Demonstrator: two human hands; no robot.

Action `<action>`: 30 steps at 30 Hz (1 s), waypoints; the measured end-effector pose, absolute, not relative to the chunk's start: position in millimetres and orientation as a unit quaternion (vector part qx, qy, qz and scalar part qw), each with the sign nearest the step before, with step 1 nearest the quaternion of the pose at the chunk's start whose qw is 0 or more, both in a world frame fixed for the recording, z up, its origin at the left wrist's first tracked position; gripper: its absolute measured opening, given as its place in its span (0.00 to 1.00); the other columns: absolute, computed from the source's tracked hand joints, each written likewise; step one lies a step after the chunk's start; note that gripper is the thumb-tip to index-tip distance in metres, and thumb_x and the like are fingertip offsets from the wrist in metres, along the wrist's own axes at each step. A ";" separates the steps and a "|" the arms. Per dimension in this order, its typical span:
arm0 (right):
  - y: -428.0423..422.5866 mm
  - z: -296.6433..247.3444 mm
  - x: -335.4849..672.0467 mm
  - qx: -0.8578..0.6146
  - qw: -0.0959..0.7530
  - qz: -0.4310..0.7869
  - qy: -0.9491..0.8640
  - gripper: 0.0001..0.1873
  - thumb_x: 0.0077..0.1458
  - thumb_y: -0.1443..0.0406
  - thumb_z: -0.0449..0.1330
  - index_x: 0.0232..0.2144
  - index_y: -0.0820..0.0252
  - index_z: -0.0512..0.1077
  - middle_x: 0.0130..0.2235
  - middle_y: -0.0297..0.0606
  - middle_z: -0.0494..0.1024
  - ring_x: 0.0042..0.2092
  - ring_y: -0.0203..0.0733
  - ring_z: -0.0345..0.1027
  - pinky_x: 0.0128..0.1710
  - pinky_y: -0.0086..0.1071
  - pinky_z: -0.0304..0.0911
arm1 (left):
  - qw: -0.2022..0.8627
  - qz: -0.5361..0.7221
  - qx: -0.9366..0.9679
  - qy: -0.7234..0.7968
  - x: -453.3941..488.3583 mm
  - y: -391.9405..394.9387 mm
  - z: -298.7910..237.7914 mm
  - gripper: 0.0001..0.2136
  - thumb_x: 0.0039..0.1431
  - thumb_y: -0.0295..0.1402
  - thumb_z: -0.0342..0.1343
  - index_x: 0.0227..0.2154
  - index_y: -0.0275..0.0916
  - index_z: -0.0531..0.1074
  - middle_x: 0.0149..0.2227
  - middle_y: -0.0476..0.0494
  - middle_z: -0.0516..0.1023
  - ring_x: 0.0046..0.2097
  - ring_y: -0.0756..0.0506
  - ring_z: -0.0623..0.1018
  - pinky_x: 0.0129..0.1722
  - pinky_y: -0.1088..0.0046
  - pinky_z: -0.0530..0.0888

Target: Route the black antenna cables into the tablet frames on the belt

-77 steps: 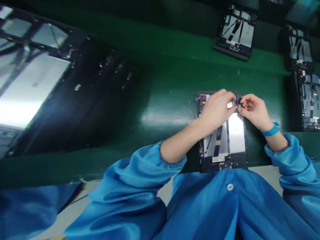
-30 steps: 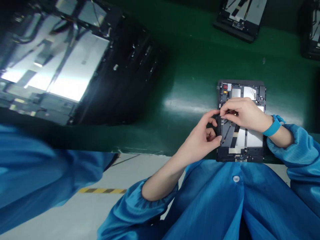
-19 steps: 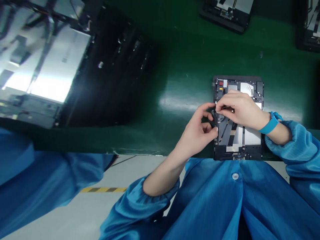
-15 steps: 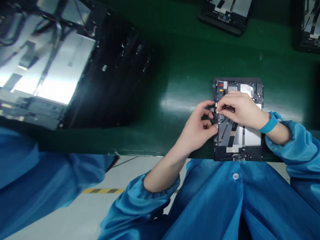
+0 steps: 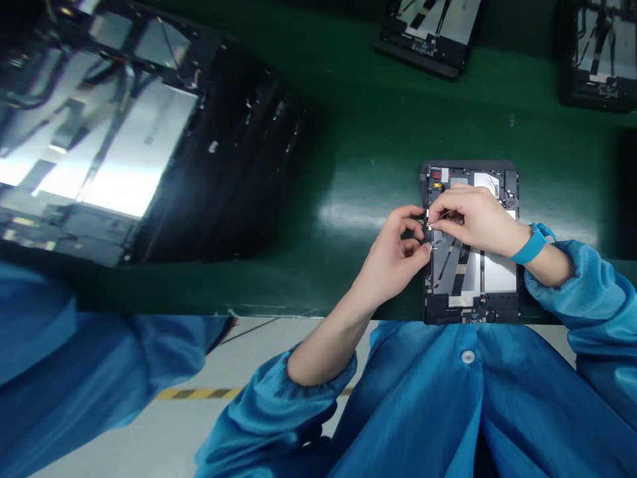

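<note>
An opened tablet (image 5: 485,279), back cover off, lies on the green belt (image 5: 368,159) right in front of me, with silver shielding and black flex cables showing. My left hand (image 5: 398,255) is curled at the tablet's left edge, fingertips pinched against the frame. My right hand (image 5: 472,216), with a blue wristband (image 5: 531,244), reaches across the board. Its fingers are pinched on a thin wire or pin near the left edge. The two hands nearly touch there.
A much larger opened device (image 5: 99,133) lies on the belt at the left, close to the camera. Two more opened tablets sit along the far side, one (image 5: 430,33) at top centre and another (image 5: 600,56) at top right. Grey floor with a yellow-black stripe (image 5: 199,393) shows below the belt edge.
Both hands moved from the tablet's top right area to its left edge. The left hand slid off the board to the side; the right hand crossed over. The view shifted left.
</note>
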State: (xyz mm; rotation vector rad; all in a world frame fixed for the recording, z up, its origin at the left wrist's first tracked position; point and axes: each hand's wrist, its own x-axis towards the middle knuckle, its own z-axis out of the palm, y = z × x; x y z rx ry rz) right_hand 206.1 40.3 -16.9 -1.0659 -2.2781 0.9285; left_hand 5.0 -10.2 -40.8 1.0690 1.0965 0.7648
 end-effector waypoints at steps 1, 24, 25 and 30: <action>40.9 -17.3 206.6 -0.391 0.231 0.335 -0.825 0.08 0.60 0.74 0.61 0.33 0.58 0.77 0.35 0.35 0.81 0.38 0.41 0.69 0.42 0.35 0.62 | 0.650 0.335 0.470 0.495 6.2 -8.9 -40.5 0.25 0.49 0.27 0.63 0.51 0.44 0.64 0.37 0.56 0.68 0.26 0.57 0.71 0.29 0.78 0.69; 60.6 -11.0 199.8 -0.540 0.282 0.345 -0.714 0.11 0.49 0.77 0.62 0.34 0.60 0.76 0.31 0.32 0.80 0.32 0.37 0.71 0.39 0.32 0.65 | 0.615 0.339 0.430 0.567 27.6 59.7 -30.7 0.23 0.38 0.20 0.60 0.39 0.41 0.63 0.24 0.62 0.64 0.22 0.55 0.62 0.19 0.78 0.57; 60.3 -11.5 200.3 -0.541 0.276 0.341 -0.718 0.11 0.48 0.77 0.62 0.34 0.60 0.76 0.31 0.32 0.80 0.32 0.37 0.71 0.39 0.32 0.65 | 0.623 0.341 0.427 0.559 27.6 60.2 -31.5 0.22 0.38 0.20 0.60 0.39 0.42 0.63 0.24 0.63 0.65 0.21 0.55 0.62 0.19 0.78 0.56; 61.6 -16.1 198.6 -0.550 0.257 0.310 -0.732 0.11 0.49 0.76 0.60 0.34 0.59 0.75 0.31 0.32 0.79 0.33 0.39 0.72 0.41 0.34 0.65 | 0.636 0.334 0.426 0.549 27.7 58.9 -34.3 0.21 0.46 0.23 0.65 0.39 0.43 0.61 0.24 0.63 0.66 0.18 0.56 0.63 0.17 0.77 0.57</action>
